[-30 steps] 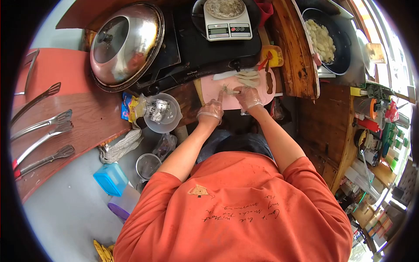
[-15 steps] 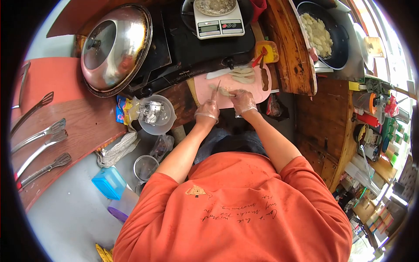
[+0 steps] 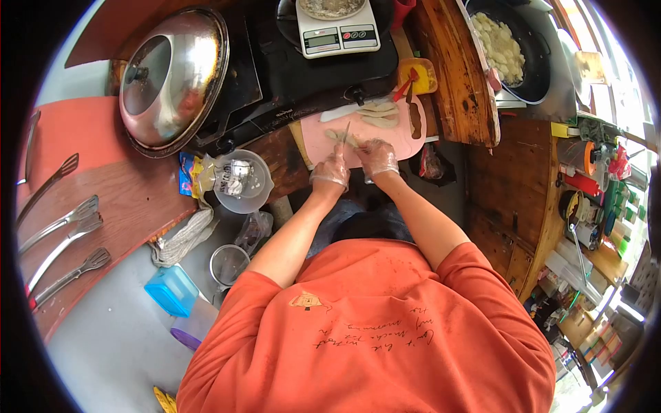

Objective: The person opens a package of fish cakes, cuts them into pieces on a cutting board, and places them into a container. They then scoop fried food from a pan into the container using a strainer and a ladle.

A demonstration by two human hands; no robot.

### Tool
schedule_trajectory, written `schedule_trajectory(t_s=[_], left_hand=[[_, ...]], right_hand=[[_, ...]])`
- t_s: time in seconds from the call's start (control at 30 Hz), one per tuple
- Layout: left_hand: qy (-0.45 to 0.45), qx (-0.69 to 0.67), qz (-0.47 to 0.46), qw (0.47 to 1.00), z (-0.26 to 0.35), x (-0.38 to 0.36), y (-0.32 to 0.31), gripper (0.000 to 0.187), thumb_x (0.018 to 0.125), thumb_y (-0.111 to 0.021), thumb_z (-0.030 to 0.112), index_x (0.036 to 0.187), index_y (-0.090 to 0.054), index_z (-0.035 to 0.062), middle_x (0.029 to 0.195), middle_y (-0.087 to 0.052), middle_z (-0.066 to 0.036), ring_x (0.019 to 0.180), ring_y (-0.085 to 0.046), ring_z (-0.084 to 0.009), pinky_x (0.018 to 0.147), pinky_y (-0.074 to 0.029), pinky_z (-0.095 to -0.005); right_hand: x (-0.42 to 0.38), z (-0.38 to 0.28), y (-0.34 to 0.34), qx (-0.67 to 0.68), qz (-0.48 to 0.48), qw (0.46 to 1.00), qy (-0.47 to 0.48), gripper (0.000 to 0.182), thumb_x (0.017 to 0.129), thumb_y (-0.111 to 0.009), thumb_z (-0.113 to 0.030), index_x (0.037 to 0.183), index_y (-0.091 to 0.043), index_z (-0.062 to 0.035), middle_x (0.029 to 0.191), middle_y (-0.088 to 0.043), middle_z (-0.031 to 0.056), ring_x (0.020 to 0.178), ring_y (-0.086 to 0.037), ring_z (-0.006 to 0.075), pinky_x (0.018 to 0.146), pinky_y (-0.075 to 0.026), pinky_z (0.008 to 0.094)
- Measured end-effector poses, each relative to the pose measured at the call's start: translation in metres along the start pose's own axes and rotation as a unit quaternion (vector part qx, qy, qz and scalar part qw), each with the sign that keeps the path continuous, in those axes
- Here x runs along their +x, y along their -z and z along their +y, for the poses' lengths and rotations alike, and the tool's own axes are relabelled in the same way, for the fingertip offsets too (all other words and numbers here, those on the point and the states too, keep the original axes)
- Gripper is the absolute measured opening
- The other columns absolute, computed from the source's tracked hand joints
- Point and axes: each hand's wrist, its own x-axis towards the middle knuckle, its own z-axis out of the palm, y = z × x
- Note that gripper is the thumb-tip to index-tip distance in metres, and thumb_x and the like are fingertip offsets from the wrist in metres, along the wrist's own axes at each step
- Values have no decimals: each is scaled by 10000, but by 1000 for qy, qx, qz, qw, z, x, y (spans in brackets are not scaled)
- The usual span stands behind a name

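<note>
My left hand (image 3: 330, 170), in a clear plastic glove, is closed around a small knife (image 3: 346, 129) with its blade pointing away from me. The blade lies across a pale strip of food (image 3: 335, 135) on the pink cutting board (image 3: 318, 143). Close beside it, my right hand (image 3: 376, 157), gloved too, has its fingers closed on the strip's right end. More pale slices (image 3: 379, 115) rest at the far side of the board. A flat white piece (image 3: 339, 113) lies to their left, and a brown handle (image 3: 414, 118) lies along the right edge.
A black stove (image 3: 303, 89) with a kitchen scale (image 3: 340, 40) is beyond the board. To the left are a large metal lid (image 3: 175, 79), a plastic bowl (image 3: 260, 184) and several tongs (image 3: 72, 217). A yellow-filled tub (image 3: 423, 74) and a pan of pale pieces (image 3: 533, 65) are rightward.
My hands stay over the board with the knife and strip. The strip's cut end now extends farther left of the blade. The whole view has shifted slightly.
</note>
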Motion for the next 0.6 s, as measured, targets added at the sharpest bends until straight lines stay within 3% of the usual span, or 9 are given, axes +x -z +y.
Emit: schedule_trajectory(t_s=[0.2, 0.27, 0.37, 0.5, 0.57, 0.6], left_hand=[[-23, 25, -25, 999, 6, -11, -10, 536, 871, -566, 121, 1370, -405, 14, 868, -688, -196, 696, -686, -368, 667, -556, -465], [-53, -3, 22, 998, 4, -7, -15, 519, 859, -572, 89, 1349, -404, 63, 821, -675, -216, 713, -679, -401, 667, -548, -484], [10, -3, -22, 1000, 10, 6, -7, 483, 860, -569, 82, 1326, -444, 59, 813, -682, -208, 714, -680, -398, 656, -546, -496], [16, -76, 48, 996, 7, -15, 0, 431, 870, -562, 92, 1293, -483, 65, 781, -684, -197, 702, -679, -405, 628, -543, -505], [-82, -81, 57, 992, 4, -26, -8, 448, 883, -544, 124, 1315, -473, 29, 833, -696, -217, 718, -693, -397, 629, -551, -499], [-79, -81, 60, 992, 7, -27, -9, 448, 883, -544, 124, 1315, -473, 29, 833, -696, -217, 718, -693, -397, 629, -551, -499]], right_hand=[[2, 7, -14, 8, 33, 999, 24, 213, 830, -654, -246, 868, -735, -52, 916, -689, 195, 881, -655, 372, 802, -519, 469], [-1, 0, -3, -15, -10, 1000, 18, 271, 855, -646, -274, 955, -741, -41, 980, -697, 193, 908, -662, 362, 839, -519, 436], [0, -3, 2, 3, -22, 1000, 11, 306, 857, -643, -290, 954, -735, -15, 983, -698, 199, 915, -661, 371, 844, -521, 436], [0, -3, 34, 33, -8, 997, 64, 240, 841, -625, -261, 895, -728, -51, 913, -690, 206, 830, -662, 390, 799, -531, 453], [13, 4, 44, -151, -15, 985, -79, 342, 838, -666, -282, 1040, -708, -8, 1027, -696, 191, 1009, -653, 352, 930, -499, 413], [16, 11, 49, -152, -16, 985, -75, 342, 838, -666, -282, 1040, -708, -8, 1027, -696, 191, 1009, -653, 352, 930, -499, 413]])
